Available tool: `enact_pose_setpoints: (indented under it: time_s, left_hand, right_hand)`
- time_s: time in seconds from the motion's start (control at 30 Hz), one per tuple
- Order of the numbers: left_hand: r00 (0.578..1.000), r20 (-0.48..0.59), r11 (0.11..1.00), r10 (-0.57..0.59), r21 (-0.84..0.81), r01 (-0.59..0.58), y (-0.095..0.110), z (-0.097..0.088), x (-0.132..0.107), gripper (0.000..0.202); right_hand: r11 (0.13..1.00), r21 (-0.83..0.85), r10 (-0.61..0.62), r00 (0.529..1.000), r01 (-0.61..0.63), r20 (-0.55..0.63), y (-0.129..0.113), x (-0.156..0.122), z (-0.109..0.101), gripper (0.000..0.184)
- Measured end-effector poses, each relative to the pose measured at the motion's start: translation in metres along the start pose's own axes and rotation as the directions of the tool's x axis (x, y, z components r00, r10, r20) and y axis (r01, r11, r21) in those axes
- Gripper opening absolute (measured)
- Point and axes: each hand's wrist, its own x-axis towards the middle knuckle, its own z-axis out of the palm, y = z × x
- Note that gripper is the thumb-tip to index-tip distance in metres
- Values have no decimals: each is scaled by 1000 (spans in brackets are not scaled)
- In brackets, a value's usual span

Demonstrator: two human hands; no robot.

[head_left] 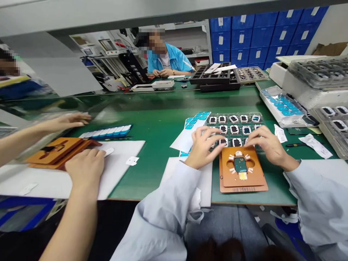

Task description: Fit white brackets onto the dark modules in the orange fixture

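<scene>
1. At far left, a co-worker's raised hand (pixel 65 121) is held just above a row of white-and-blue parts (pixel 107 132). The co-worker's other hand (pixel 85 166) is laid on a white sheet (pixel 122 156), beside a stacked orange fixture (pixel 58 152).
2. Across the green workbench (pixel 163 185), a person in a blue jacket (pixel 167 59) is seen with hands together, near a black tray (pixel 214 78).
3. A label sheet with blue patches (pixel 190 134) is placed just left of the left hand (pixel 202 146).
4. The left hand's fingers (pixel 214 136) are kept apart, over the lower-left of a clear tray of small modules (pixel 233 125). Whether a module is pinched cannot be told.
5. An orange jig (pixel 240 170) is set against the tray's near edge, with a dark teal module (pixel 240 165) seated in it.
6. The right hand's fingers (pixel 257 136) are also spread over the tray, and any grip is hidden.
7. At far right, a tray of blue-topped parts (pixel 282 107) is placed beside stacked clear trays (pixel 318 74), with blue bins (pixel 261 40) behind.
</scene>
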Motion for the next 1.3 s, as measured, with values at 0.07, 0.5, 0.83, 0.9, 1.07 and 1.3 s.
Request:
enact_pose_setpoints:
  time_s: [0.07,0.5,0.83,0.9,1.07,1.3]
  left_hand:
    - [979,52,970,196,-154,-186,6,0,-1,24]
    - [997,77,965,24,-263,-3,-1,9,-1,30]
    - [920,323,866,223,-499,-35,9,0,1,42]
    - [903,350,851,249,-524,-32,9,-1,1,43]
    - [890,360,825,280,-565,-31,10,-3,0,42]
    - [914,353,876,202,-483,-7,17,-3,0,48]
  right_hand:
    - [986,-75,140,984,-148,-108,16,-1,-1,56]
    - [956,-226,252,920,-189,299,61,-9,12,25]
    - [971,-185,221,852,-149,474,42,-5,17,31]
    - [983,-135,174,855,-123,489,33,-3,23,30]
    - [982,-58,186,912,-177,365,24,-1,35,18]
    - [950,124,286,958,-287,30,14,2,8,23]
